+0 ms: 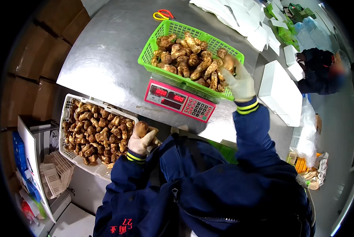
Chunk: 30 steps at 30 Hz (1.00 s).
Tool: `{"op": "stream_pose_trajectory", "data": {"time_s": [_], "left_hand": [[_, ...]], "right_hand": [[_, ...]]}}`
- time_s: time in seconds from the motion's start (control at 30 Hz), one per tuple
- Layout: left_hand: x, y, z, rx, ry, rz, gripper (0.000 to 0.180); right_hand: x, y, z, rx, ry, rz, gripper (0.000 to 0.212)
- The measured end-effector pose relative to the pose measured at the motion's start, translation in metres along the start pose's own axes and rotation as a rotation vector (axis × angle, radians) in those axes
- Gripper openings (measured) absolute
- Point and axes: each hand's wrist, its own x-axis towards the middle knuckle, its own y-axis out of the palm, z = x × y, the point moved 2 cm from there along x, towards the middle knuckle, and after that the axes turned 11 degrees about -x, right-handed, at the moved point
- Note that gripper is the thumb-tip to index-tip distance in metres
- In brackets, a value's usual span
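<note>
My left hand (142,141), in a pale glove, is closed around a brown mushroom (140,129) beside the right edge of a white crate. That white crate (66,152) holds many brown, thick-stemmed mushrooms (92,132). My right hand (242,83), also gloved, is over the right end of a green basket (147,51), with a tan mushroom (229,63) between its slightly blurred fingers. More mushrooms (185,55) fill most of the green basket. It sits on a red and white digital scale (180,98), whose display is lit.
Scissors (163,15) with red and yellow handles lie beyond the basket on the metal table (102,51). White sheets (240,19) cover the far right. A white foam box (279,93) stands at right, near another person (321,71). Cardboard boxes (35,51) are stacked at left.
</note>
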Motion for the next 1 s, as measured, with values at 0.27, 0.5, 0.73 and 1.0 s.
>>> {"op": "stream_pose_trajectory", "data": {"time_s": [0.27, 0.5, 0.73, 1.0], "left_hand": [[0.004, 0.043, -0.009, -0.001, -0.001, -0.085, 0.009], [0.02, 0.043, -0.005, 0.025, 0.004, -0.067, 0.018], [0.028, 0.034, -0.008, -0.011, -0.006, -0.073, 0.01], [0.03, 0.026, -0.017, -0.006, -0.058, -0.008, 0.011]], "right_hand": [[0.033, 0.012, -0.035, -0.628, -0.254, 0.356, 0.043], [0.057, 0.036, -0.027, -0.689, -0.203, 0.527, 0.045], [0.056, -0.016, -0.034, -0.124, 0.154, 0.495, 0.035], [0.056, -0.021, -0.021, -0.233, 0.142, 0.464, 0.039]]}}
